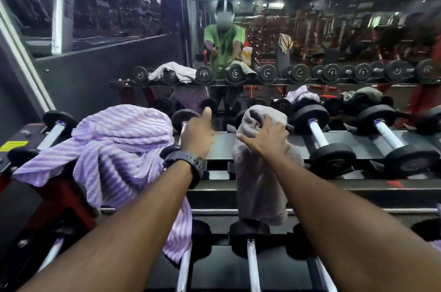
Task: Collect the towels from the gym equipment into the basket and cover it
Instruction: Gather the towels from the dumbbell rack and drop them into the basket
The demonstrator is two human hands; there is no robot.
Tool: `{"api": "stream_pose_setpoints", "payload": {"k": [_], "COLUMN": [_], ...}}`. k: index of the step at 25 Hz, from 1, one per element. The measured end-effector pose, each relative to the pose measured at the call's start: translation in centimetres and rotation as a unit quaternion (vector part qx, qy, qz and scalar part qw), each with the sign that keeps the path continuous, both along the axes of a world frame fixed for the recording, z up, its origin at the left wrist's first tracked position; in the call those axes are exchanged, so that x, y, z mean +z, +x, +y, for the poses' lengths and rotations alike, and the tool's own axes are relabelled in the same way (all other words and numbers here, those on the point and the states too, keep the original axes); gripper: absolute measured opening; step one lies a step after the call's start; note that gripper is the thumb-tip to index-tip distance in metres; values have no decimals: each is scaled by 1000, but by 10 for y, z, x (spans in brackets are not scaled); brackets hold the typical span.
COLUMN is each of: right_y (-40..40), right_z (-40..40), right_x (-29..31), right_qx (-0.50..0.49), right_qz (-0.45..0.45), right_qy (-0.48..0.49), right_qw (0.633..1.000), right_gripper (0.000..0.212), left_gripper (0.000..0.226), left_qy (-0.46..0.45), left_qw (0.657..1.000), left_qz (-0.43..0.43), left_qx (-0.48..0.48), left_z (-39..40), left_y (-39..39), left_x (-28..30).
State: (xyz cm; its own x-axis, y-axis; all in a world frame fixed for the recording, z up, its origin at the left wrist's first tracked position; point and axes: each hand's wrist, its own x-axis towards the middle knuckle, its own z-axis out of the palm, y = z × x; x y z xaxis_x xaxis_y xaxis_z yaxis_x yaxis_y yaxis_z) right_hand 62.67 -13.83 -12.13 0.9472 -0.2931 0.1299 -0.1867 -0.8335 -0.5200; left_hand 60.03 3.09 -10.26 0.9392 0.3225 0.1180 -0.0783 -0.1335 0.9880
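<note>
On the dumbbell rack (262, 146), a purple towel (114, 148) drapes left of the loosely curled, empty left hand (198, 134). The right hand (267, 139) grasps the grey towel (257, 184) hanging over the rack, dumbbells (327, 141) just beside.

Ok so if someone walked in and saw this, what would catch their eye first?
Probably the big purple striped towel draped over the left end of the dumbbell rack. Next, the two bare arms reaching in: the right hand rests on a grey towel hanging over the rack's middle, while the left hand hovers beside it, thumb up.
</note>
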Motion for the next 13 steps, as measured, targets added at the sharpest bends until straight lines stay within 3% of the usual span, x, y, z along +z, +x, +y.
{"api": "stream_pose_setpoints", "payload": {"k": [3, 6, 9, 11, 13], "right_y": [30, 52, 56, 52, 48], "right_z": [9, 7, -6, -6, 16], "right_x": [-15, -21, -18, -3, 22], "right_qx": [-8, 53, 21, -5, 29], "right_qz": [86, 99, -29, -109, -174], "right_qy": [3, -104, -90, -85, -85], "right_qw": [996, 988, 995, 990, 981], "right_gripper": [117, 83, 44, 45, 44], "left_gripper": [53, 48, 54, 60, 61], "left_qy": [8, 2, 14, 25, 11], "left_qw": [1000, 999, 998, 996, 995], "left_qz": [1, 13, 27, 32, 34], "left_qx": [12, 29, 53, 77, 97], "left_z": [8, 27, 57, 80, 109], "left_y": [17, 23, 15, 11, 7], "left_x": [-14, -21, -16, -9, -4]}}
